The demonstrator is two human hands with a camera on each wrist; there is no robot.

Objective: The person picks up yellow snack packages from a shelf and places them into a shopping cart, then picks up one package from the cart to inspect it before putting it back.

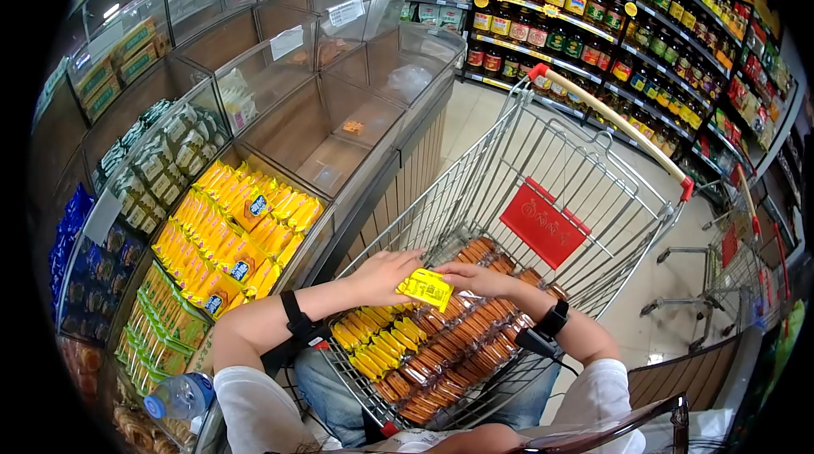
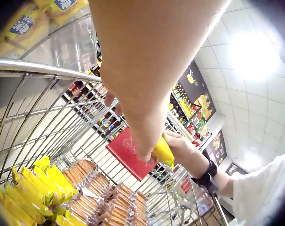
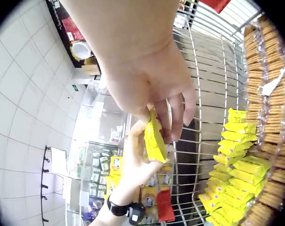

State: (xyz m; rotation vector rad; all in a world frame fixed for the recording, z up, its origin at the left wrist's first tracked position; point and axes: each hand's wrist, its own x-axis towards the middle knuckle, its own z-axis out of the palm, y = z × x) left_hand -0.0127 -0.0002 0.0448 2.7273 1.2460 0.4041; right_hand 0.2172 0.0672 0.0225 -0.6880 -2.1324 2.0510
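Over the shopping cart, both hands hold one small yellow snack packet. My left hand pinches its left edge, with some fingers stretched out past it. At the packet's right side, my right hand grips it between thumb and fingers, as the right wrist view shows. Printed text faces up on the packet in the head view. Below the hands, similar yellow packets stand in short rows in the cart. Beside them lie long rows of brown biscuits in clear wrap.
The metal cart has a red panel. To the left, a display bin holds yellow packets, beside green packets and a water bottle. Shelves of jars stand behind; another cart is at the right.
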